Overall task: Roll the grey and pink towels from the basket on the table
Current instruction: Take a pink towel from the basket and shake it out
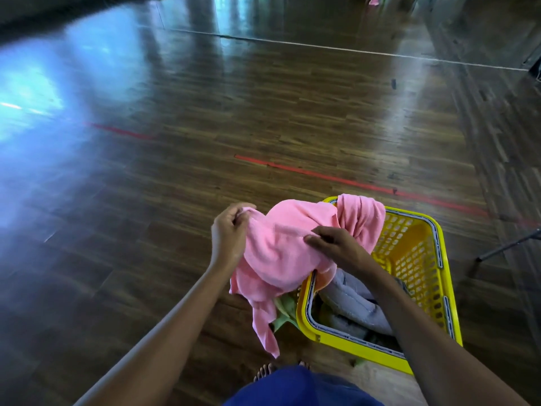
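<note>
A person stands over a yellow basket point(306, 317) on a dark wooden floor point(205, 112) and lifts a pink towel point(281, 247) out of it with both hands. The left hand point(229, 232), out beyond the basket's left rim, has its fingers curled and pinches an edge of the towel. The right hand point(336, 247), above the basket's left rim, gathers a fold of the same towel between thumb and fingertips.

The towel is bunched, not spread. Most of it hangs between the hands, one part drapes over the basket's far corner, and a tail dangles outside the left wall. The grey towel point(351, 297) lies crumpled inside the basket, under the right forearm. A green cloth point(282, 313) pokes out at the basket's left side, below the pink one. A bare foot point(265, 370) shows just in front of the basket, and a red tape line point(351, 183) crosses the floor beyond it.

The step in hand appears to be fetching the first towel; no rolling has begun. The table is not in view, so the next move likely calls for freeing the draped part from the far corner without dragging the green cloth along, then carrying the towel to a flat surface and laying it out.
</note>
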`<state>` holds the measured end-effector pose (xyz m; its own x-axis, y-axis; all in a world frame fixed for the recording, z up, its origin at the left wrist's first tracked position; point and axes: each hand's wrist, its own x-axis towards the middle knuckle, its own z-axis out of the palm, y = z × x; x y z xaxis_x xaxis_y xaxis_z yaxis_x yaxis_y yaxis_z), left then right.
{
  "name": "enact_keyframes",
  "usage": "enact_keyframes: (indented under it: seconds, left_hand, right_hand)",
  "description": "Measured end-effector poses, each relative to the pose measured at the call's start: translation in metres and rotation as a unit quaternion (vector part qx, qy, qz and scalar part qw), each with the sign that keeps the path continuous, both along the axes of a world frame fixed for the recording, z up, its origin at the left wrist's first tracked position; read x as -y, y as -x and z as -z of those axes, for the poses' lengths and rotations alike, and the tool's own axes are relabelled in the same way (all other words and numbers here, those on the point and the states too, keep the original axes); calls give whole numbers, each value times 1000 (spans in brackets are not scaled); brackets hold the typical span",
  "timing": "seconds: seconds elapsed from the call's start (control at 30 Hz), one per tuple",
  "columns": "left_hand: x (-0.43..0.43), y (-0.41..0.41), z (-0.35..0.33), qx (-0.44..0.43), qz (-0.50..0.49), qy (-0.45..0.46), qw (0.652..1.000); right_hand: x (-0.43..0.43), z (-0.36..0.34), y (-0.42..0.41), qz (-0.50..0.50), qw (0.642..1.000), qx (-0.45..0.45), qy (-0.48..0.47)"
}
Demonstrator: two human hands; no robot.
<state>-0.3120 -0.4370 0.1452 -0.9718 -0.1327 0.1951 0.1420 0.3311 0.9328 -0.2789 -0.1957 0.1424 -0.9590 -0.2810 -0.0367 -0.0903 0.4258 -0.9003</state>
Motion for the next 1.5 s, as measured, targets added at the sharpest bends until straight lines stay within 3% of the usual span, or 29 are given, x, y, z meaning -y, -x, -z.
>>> enact_keyframes:
  seconds: [0.1, 0.27, 0.5, 0.67, 0.93, 1.03, 1.13, 1.23, 1.5]
  left_hand:
    - [-24, -11, -1, 36, 102, 16, 994]
    - [-33, -14, 5, 104, 213, -75, 969]
    - [-19, -4, 6, 38, 165, 62, 984]
    - [27, 19, 8, 32, 17, 44, 998]
    - [0, 6, 7, 42, 100, 33, 994]
    - [-12, -1, 0, 95, 148, -3, 984]
    - [-17, -4, -3, 126, 208, 45, 969]
    - [-21, -5, 2, 104, 174, 90, 975]
    - [-6, 4, 5, 79, 163, -32, 983]
  right_hand:
    - [18, -18, 9, -21, 999, -19, -33]
    - [29, -27, 16, -39, 998, -12, -40]
    - [26, -26, 16, -47, 993, 11, -109]
    - [-13, -18, 9, -18, 996, 56, -63]
    - [9, -17, 20, -4, 1000, 7, -26]
    - [17, -17, 24, -11, 1000, 9, -19]
    - [23, -18, 29, -15, 999, 5, -28]
    - [27, -18, 33, -16, 999, -6, -44]
    - [0, -14, 33, -44, 997, 45, -49]
